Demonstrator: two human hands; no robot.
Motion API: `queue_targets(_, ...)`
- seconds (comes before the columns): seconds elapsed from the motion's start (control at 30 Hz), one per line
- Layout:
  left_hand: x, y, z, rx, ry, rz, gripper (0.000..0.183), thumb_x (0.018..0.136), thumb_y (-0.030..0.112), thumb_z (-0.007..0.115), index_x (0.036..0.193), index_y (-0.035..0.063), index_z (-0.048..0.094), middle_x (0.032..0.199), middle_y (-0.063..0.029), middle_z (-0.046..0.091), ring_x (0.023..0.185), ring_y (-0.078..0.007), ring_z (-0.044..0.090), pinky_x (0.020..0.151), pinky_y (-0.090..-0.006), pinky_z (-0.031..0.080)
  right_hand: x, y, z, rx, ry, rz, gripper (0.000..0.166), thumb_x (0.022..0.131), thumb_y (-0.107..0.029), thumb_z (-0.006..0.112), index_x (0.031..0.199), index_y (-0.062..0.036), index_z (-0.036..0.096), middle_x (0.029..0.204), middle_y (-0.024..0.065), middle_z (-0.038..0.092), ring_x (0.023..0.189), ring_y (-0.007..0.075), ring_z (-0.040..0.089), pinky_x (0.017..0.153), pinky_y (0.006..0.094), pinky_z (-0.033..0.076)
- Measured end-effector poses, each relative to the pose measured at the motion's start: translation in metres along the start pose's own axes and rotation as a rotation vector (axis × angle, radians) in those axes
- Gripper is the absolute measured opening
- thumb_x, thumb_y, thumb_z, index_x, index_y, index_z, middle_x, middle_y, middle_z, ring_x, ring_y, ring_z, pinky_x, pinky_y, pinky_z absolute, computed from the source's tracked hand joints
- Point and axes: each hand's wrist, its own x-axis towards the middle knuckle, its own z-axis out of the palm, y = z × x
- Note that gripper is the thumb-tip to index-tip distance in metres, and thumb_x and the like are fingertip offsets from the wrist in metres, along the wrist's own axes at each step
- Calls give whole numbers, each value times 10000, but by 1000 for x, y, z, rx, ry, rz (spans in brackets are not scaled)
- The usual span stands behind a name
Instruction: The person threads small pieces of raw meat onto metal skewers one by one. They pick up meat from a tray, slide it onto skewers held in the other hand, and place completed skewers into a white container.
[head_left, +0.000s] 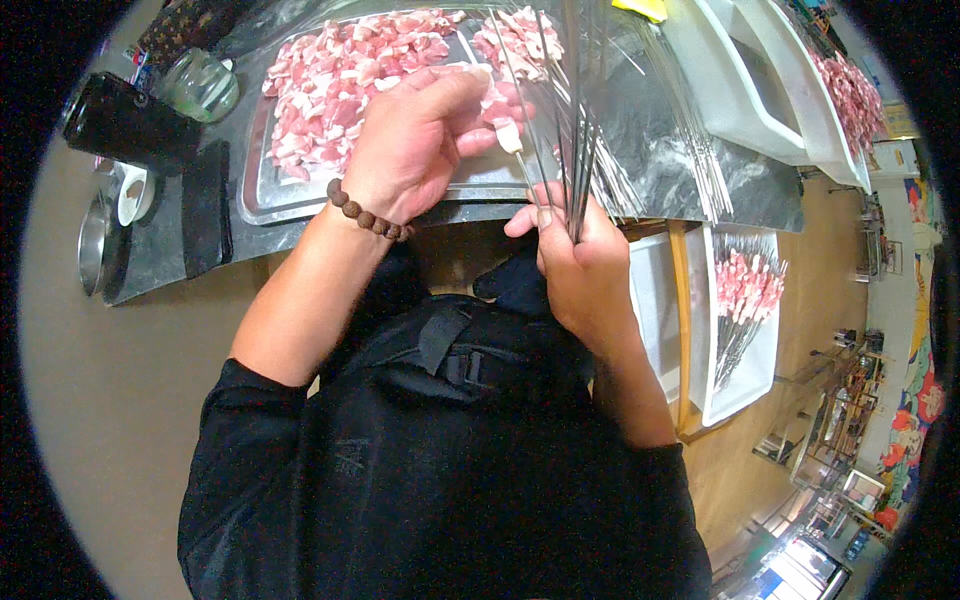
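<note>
My left hand (427, 127), with a beaded bracelet at the wrist, has its fingers around pieces of raw meat (498, 112) threaded on a thin metal skewer (524, 169). My right hand (581, 247) grips a bundle of metal skewers (577, 157), and its fingertips are at the lower end of the skewer with meat. Beneath and beyond my left hand, cut raw meat (322, 97) is heaped on a metal tray (262, 208). More loose skewers (611, 180) lie on the dark marbled table, just beyond my right hand.
Another skewer bundle (701, 161) lies farther right, near white plastic trays (765, 127). A lower white tray (750, 390) holds finished-looking meat skewers (750, 289). At the left are a glass jar (199, 86), a black phone-like object (127, 120), a white cup (136, 195) and a metal bowl (92, 244).
</note>
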Motion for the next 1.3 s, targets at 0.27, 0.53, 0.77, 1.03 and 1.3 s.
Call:
queue_targets(0.27, -20, -3, 9, 63, -49, 0, 284, 1016, 137, 654, 1212, -57, 587, 1218, -201, 698, 1155, -314, 702, 1009, -376, 585, -1, -5, 3, -6, -2, 76, 219, 1024, -99, 507, 1161, 21, 630, 869, 93, 760, 794, 225, 717, 769, 362, 558)
queue_targets(0.53, -22, 3, 5, 21, -28, -4, 278, 999, 99, 662, 1190, -87, 586, 1210, -206, 698, 1123, -299, 714, 972, -342, 600, 11, -4, 13, -19, 0, -60, 188, 1021, -61, 504, 1139, 20, 625, 872, 85, 761, 770, 200, 705, 763, 344, 556)
queue_targets(0.77, -23, 4, -5, -27, -65, -43, 283, 1002, 153, 670, 1160, -77, 623, 1199, -188, 704, 1076, -263, 724, 913, -311, 605, 7, -5, 14, -12, -44, -4, 180, 1030, -45, 504, 1149, 15, 625, 876, 64, 753, 658, 112, 600, 636, 282, 484)
queue_targets(1.03, -24, 24, -1, 404, 43, -41, 385, 1026, 288, 671, 1236, -32, 629, 1169, -164, 721, 993, -227, 737, 846, -320, 620, 8, -25, 6, 108, 3, 52, 213, 1054, -76, 497, 1211, 23, 601, 879, 66, 730, 540, 68, 515, 509, 244, 445)
queue_targets(1.3, -36, 69, -36, 718, 251, 150, 196, 1019, 184, 676, 1058, -6, 695, 942, -98, 759, 769, -145, 717, 660, -260, 574, 82, -46, -43, -209, 60, -75, 242, 1040, -108, 488, 1174, 63, 594, 892, 147, 746, 578, 168, 656, 540, 332, 532)
